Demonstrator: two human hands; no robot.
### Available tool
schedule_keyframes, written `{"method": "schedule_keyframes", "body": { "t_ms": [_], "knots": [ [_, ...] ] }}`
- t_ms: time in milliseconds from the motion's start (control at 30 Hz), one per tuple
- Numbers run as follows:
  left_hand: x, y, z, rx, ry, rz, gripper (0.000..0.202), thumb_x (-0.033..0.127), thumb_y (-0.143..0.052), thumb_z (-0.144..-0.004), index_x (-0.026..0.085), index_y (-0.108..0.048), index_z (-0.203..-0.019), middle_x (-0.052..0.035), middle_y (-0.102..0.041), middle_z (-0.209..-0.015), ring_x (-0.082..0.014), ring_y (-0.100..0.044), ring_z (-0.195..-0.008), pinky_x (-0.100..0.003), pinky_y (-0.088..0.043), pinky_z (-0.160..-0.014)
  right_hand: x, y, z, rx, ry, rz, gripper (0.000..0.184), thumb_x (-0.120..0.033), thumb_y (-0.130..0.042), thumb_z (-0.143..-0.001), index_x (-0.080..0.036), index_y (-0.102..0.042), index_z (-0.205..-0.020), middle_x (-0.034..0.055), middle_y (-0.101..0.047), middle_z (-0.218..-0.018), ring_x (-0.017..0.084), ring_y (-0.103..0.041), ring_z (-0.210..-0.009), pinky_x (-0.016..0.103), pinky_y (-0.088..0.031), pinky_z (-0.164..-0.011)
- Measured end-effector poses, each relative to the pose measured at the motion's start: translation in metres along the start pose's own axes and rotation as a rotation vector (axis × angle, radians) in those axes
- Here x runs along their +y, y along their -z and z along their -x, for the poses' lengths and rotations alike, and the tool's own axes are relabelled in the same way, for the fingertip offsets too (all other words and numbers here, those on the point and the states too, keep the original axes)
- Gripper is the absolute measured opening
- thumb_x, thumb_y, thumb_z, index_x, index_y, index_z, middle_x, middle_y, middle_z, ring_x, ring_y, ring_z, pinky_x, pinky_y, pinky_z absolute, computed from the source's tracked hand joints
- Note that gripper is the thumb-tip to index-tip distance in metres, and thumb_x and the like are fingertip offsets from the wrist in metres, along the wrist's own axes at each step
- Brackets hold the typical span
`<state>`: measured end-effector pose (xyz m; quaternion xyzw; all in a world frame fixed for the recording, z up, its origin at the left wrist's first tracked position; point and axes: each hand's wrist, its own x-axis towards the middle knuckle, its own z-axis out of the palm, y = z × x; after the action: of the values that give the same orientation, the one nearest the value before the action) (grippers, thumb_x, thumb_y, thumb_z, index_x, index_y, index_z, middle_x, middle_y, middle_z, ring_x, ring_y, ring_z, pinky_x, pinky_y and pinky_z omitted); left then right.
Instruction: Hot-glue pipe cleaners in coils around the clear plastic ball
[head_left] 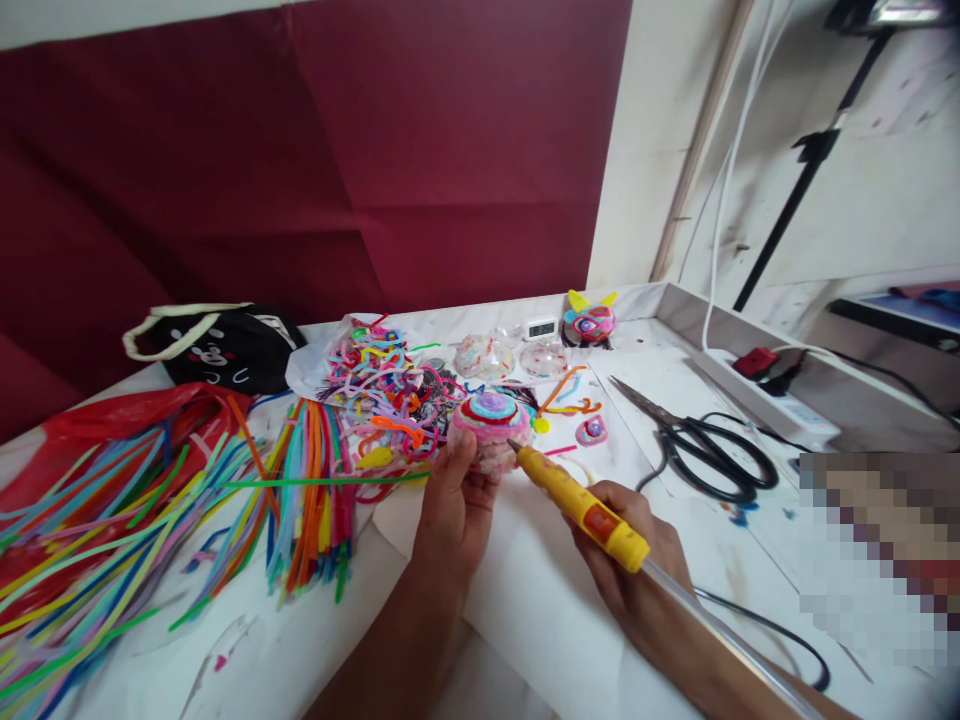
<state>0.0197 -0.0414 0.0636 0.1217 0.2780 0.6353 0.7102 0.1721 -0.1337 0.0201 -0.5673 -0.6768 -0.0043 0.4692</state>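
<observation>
My left hand (pixel 457 505) grips a round dome-shaped piece (pixel 491 425) from below and its near side. Rings of pink, red and light-blue pipe cleaner cover its top, and its lower side looks clear. In my right hand (pixel 637 550) is a yellow hot glue gun (pixel 585 505) with a clear glue stick (pixel 727 630) running out of its back end. The gun's dark nozzle points at the near right side of the dome, touching or very close to it; I cannot tell which. A small pink piece with a purple centre (pixel 592 430) lies right of the dome.
Black-handled scissors (pixel 697 440) lie at the right, near a white power strip (pixel 772 395). Bundled pipe cleaners (pixel 311 490) spread across the left. Behind are a pile of cut pieces (pixel 375 365), clear domes (pixel 484 355), a small digital display (pixel 541 328) and a finished-looking eared figure (pixel 590 320).
</observation>
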Motion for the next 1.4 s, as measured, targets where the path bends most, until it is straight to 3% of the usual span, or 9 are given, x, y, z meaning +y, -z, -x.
{"method": "schedule_keyframes", "body": {
  "t_ms": [433, 600, 667, 767, 867, 967, 1200, 1400],
  "knots": [
    [0.002, -0.003, 0.001, 0.091, -0.022, 0.000, 0.015, 0.000, -0.067, -0.084, 0.015, -0.069, -0.083, 0.0004, -0.074, -0.072, -0.0115, -0.072, -0.064, -0.021, -0.061, -0.059, 0.007, -0.003, 0.006, -0.002, -0.097, -0.054, 0.019, -0.026, -0.056, -0.092, -0.025, -0.050, -0.109, -0.0034, -0.067, -0.072, 0.015, -0.064, -0.052, 0.027, -0.047, -0.052],
    [0.004, -0.002, -0.002, 0.089, -0.019, -0.003, 0.014, 0.002, -0.065, -0.085, 0.014, -0.067, -0.079, 0.0006, -0.073, -0.068, -0.0099, -0.069, -0.057, -0.020, -0.059, -0.054, 0.004, 0.001, -0.002, -0.002, -0.253, -0.252, 0.017, -0.035, -0.057, -0.091, -0.022, -0.058, -0.103, 0.0047, -0.069, -0.089, 0.019, -0.069, -0.073, 0.028, -0.054, -0.061],
    [0.006, 0.000, -0.005, 0.101, -0.021, -0.009, 0.013, 0.003, -0.067, -0.084, 0.015, -0.067, -0.078, 0.0014, -0.073, -0.066, -0.0094, -0.068, -0.053, -0.019, -0.057, -0.051, 0.001, 0.010, -0.013, -0.069, -0.327, -0.353, 0.022, -0.041, -0.058, -0.090, -0.021, -0.063, -0.094, 0.0060, -0.067, -0.088, 0.019, -0.067, -0.074, 0.028, -0.054, -0.060],
    [0.008, 0.003, -0.009, 0.119, -0.026, -0.020, 0.013, 0.005, -0.071, -0.082, 0.016, -0.066, -0.076, 0.0036, -0.071, -0.061, -0.0088, -0.066, -0.049, -0.018, -0.052, -0.046, 0.001, 0.030, -0.031, -0.318, -0.553, -0.493, 0.032, -0.051, -0.062, -0.084, -0.019, -0.062, -0.077, -0.0025, -0.055, -0.056, 0.013, -0.052, -0.048, 0.024, -0.041, -0.042],
    [0.010, 0.003, -0.011, 0.127, -0.027, -0.033, 0.014, 0.008, -0.075, -0.079, 0.016, -0.066, -0.074, 0.0053, -0.069, -0.058, -0.0082, -0.064, -0.047, -0.018, -0.051, -0.045, 0.006, 0.049, -0.036, -0.492, -0.705, -0.569, 0.032, -0.049, -0.071, -0.076, -0.018, -0.062, -0.071, -0.0022, -0.056, -0.054, 0.012, -0.050, -0.048, 0.023, -0.038, -0.043],
    [0.010, 0.001, -0.011, 0.131, -0.030, -0.042, 0.015, 0.009, -0.077, -0.078, 0.017, -0.066, -0.074, 0.0052, -0.070, -0.060, -0.0084, -0.064, -0.048, -0.018, -0.051, -0.046, 0.017, 0.062, -0.029, -0.555, -0.856, -0.569, 0.033, -0.048, -0.075, -0.073, -0.019, -0.060, -0.068, -0.0037, -0.055, -0.052, 0.010, -0.046, -0.045, 0.022, -0.035, -0.042],
    [0.008, 0.000, -0.014, 0.119, -0.028, -0.059, 0.014, 0.008, -0.075, -0.081, 0.017, -0.065, -0.074, 0.0042, -0.072, -0.064, -0.0085, -0.066, -0.050, -0.018, -0.052, -0.048, 0.040, 0.076, -0.015, -0.833, -0.858, -0.630, 0.031, -0.044, -0.072, -0.078, -0.016, -0.063, -0.071, -0.0042, -0.055, -0.052, 0.007, -0.045, -0.045, 0.020, -0.034, -0.044],
    [0.007, 0.001, -0.015, 0.104, -0.033, -0.062, 0.012, 0.007, -0.070, -0.084, 0.017, -0.067, -0.077, 0.0034, -0.072, -0.064, -0.0091, -0.067, -0.053, -0.018, -0.052, -0.048, 0.038, 0.077, -0.014, -0.930, -0.998, -0.817, 0.031, -0.042, -0.075, -0.074, -0.015, -0.062, -0.066, -0.0044, -0.060, -0.055, 0.006, -0.051, -0.041, 0.018, -0.036, -0.042]
  ]
}}
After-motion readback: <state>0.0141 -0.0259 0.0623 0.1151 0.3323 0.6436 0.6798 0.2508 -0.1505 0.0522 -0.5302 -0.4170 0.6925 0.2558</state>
